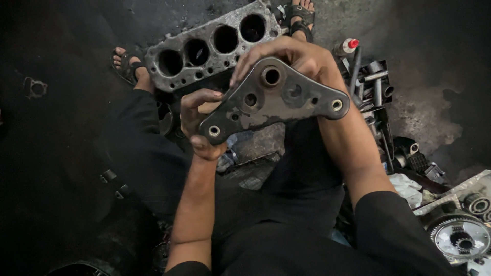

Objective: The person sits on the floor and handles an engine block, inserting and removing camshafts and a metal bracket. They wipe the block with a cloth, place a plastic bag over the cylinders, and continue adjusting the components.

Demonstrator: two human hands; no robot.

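Metal bracket gripped between left hand; right hand.

Dim overall; soft light from above catches the flat grey metal bracket between the hands, while the floor left of them sinks into near-black, slightly soft shadow.

The right hand hides the bracket's far edge; the gear assembly is cut off at right.

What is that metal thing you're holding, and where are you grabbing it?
A dark metal bracket with holes. The left hand grips its lower left end; the right hand curls over its top edge.
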